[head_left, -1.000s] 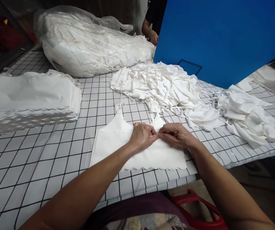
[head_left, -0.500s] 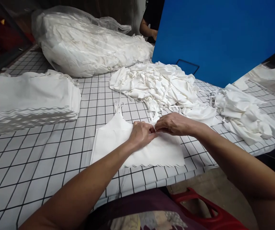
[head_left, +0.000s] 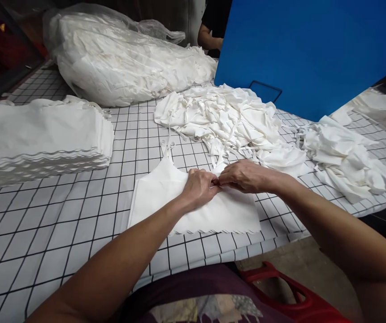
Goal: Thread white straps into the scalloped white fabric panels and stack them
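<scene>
A white camisole (head_left: 161,197) with thin straps and a wavy hem lies flat in front of me on the checked cloth. My left hand (head_left: 199,186) rests on its upper edge, thumb and fingers pinched on the fabric. Close against it, my right hand (head_left: 241,176) also pinches the neckline, its fingertips meeting the left ones. The exact bit of fabric between the fingertips is hidden. Just beyond the hands spreads a loose heap of white camisoles (head_left: 219,114), with straps trailing towards me.
A neat stack of white garments (head_left: 41,130) stands at left. Behind it lies a clear plastic bag (head_left: 119,58) full of white garments. A smaller white pile (head_left: 347,157) sits at right, below a large blue board (head_left: 307,54). A person's arm (head_left: 209,39) shows behind the board. A red chair (head_left: 280,287) is below.
Both hands stay pinched at the camisole's neckline, with only a slight shift of the fingers. The view has moved a little; the garments lie as before.
</scene>
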Demonstrator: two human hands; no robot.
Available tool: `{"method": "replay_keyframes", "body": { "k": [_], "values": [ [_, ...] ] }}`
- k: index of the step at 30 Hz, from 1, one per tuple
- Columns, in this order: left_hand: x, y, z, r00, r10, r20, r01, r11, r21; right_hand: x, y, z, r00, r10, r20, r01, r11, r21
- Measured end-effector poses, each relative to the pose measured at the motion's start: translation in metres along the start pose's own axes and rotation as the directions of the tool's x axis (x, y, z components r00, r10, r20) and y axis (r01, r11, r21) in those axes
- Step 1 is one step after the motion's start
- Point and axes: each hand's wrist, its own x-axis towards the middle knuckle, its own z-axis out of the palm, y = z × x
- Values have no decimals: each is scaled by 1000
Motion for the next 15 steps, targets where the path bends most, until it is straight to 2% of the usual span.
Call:
{"method": "replay_keyframes", "body": {
  "k": [3, 6, 10, 13, 15],
  "values": [
    [-1, 0, 0, 1000, -5, -10, 5, 1000, -18, -2, 2, -6, 997, 22, 68, -23, 1000, 15],
    [-1, 1, 1, 997, -67, -47, 65, 997, -39, -6, 12, -20, 995, 86, 45, -90, 992, 94],
    [-1, 0, 2, 995, -84, -58, 83, 996, -12, -1, 36, -43, 963, 211, -166, -194, 975, 112],
    [-2, -1, 4, 998, -37, -60, 39, 999, 32, 15, 61, -54, 894, 295, -337, -259, 955, 147],
    [-3, -3, 6, 997, 3, -82, 3, 997, 72, 29, 79, -53, 837, 389, -385, -312, 917, 250]
  ]
}}
